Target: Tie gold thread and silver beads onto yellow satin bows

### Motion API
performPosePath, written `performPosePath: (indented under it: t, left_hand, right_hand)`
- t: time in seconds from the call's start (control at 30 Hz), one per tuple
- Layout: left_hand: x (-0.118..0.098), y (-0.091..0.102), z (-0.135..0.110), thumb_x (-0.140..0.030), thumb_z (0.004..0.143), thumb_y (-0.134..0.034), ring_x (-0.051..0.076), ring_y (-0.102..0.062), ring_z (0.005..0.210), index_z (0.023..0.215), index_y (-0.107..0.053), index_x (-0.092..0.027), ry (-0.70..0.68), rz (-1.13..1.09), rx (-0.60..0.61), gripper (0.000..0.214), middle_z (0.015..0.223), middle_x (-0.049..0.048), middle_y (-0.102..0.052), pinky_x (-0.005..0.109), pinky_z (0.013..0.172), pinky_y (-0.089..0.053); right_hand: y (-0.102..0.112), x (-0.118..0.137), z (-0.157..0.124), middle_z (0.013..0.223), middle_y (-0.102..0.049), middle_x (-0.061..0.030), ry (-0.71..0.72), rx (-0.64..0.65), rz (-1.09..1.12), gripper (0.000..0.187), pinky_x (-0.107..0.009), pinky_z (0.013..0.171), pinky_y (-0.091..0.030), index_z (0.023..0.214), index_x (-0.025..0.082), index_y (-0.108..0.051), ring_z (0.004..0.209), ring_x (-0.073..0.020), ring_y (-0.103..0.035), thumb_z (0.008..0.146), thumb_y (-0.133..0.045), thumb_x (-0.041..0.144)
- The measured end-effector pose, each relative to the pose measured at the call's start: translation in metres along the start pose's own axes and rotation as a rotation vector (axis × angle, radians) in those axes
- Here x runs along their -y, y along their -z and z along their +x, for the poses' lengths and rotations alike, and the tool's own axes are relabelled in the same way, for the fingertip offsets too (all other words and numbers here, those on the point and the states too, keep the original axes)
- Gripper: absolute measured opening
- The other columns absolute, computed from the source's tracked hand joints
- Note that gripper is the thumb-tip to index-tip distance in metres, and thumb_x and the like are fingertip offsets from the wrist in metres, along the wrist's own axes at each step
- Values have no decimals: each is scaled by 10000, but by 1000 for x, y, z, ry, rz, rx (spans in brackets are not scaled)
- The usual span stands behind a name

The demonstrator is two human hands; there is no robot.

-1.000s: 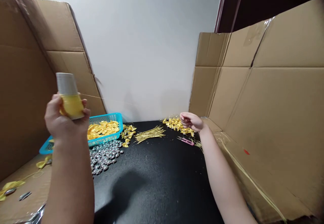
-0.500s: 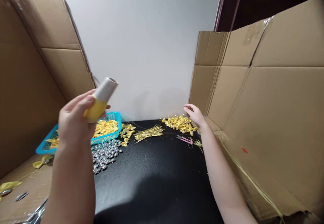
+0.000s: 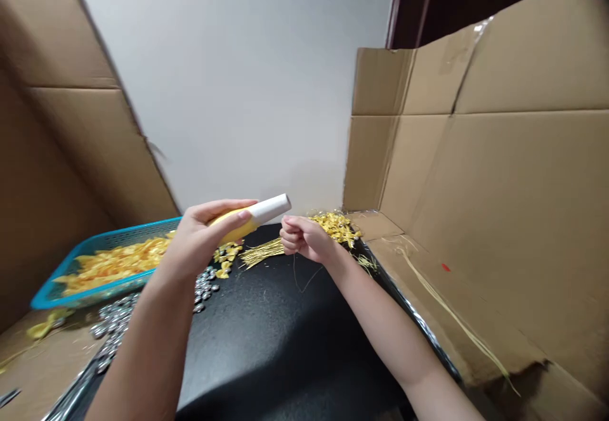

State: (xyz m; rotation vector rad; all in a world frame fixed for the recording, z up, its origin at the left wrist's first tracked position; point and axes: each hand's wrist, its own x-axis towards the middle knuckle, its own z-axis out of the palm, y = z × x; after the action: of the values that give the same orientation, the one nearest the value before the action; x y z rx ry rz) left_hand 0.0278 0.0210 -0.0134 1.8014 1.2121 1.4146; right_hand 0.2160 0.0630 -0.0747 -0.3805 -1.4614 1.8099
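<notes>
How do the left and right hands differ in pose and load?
The left hand wraps a spool; the right hand has a thin thread hanging from it. The left hand's thumb lies along the spool, while the right hand's fingers curl into a loose fist. Both are raised above the table.
</notes>
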Motion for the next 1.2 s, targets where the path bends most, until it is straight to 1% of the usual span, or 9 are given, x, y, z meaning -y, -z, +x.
performPosePath:
  t: [0.13, 0.27, 0.37, 0.53, 0.63, 0.73, 0.93, 1.07, 1.2]
  left_hand:
    - [7, 13, 7, -482, 658, -723, 206, -637, 656, 824, -791, -247, -60, 226, 226, 296, 759, 62, -732, 226, 496, -489]
    - [8, 21, 9, -491, 642, -714, 202, -624, 624, 748, -781, -241, -88, 272, 400, 280, 718, 56, -704, 228, 487, -468]
    - [7, 20, 8, -468, 609, -729, 176, -592, 594, 734, -782, -225, -42, 225, 356, 278, 708, 56, -687, 221, 471, -441]
    - [7, 11, 12, -411, 545, -771, 147, -557, 541, 748, -782, -195, 138, -15, 94, 297, 669, 57, -681, 222, 436, -422]
    - [7, 7, 14, -372, 556, -787, 134, -547, 518, 783, -776, -179, 150, -168, -4, 298, 636, 50, -679, 219, 433, -424]
    - [8, 7, 14, -363, 609, -787, 127, -549, 531, 819, -779, -177, 114, -86, 10, 280, 670, 44, -695, 216, 456, -442]
    - [7, 7, 9, -442, 666, -737, 163, -614, 644, 833, -788, -226, 31, 178, 132, 278, 753, 44, -729, 220, 528, -473]
    - [5, 10, 8, -442, 671, -717, 180, -623, 701, 848, -785, -220, 29, 205, 150, 292, 792, 42, -736, 233, 565, -473]
    - [8, 17, 11, -396, 654, -732, 134, -570, 593, 867, -773, -168, 136, 77, 81, 314, 706, 29, -698, 216, 507, -426]
  right_hand:
    - [15, 9, 1, 477, -143, 95, -29, -83, -9, 385, -237, 458, -181, 586, 219, -209, 442, -82, -108, 947, -335, 267]
    - [29, 29, -13, 500, -149, 97, 33, -120, -47, 409, -238, 475, -191, 596, 222, -190, 462, -78, -130, 937, -395, 320]
    - [41, 50, -31, 487, -152, 100, 133, -169, -143, 415, -254, 482, -199, 597, 228, -178, 456, -76, -129, 920, -410, 348]
    - [53, 72, -54, 481, -149, 103, 310, -281, -283, 442, -273, 492, -213, 594, 235, -174, 443, -71, -130, 856, -469, 436]
    - [52, 78, -67, 483, -168, 99, 364, -261, -362, 460, -280, 493, -219, 586, 235, -197, 435, -69, -160, 822, -516, 466]
    - [46, 84, -81, 484, -172, 92, 444, -230, -390, 465, -281, 490, -229, 577, 232, -203, 424, -69, -186, 822, -524, 462]
    - [44, 94, -88, 495, -170, 81, 637, -422, -306, 490, -267, 495, -309, 566, 223, -195, 429, -79, -219, 797, -566, 446]
    - [63, 88, -73, 527, -431, 55, 762, -603, -158, 460, -260, 649, -453, 549, 216, -292, 578, -100, -478, 723, -667, 418]
    - [79, 82, -66, 739, -705, 13, 776, -655, -57, 355, -336, 880, -483, 547, 214, -389, 965, -152, -641, 776, -624, 349]
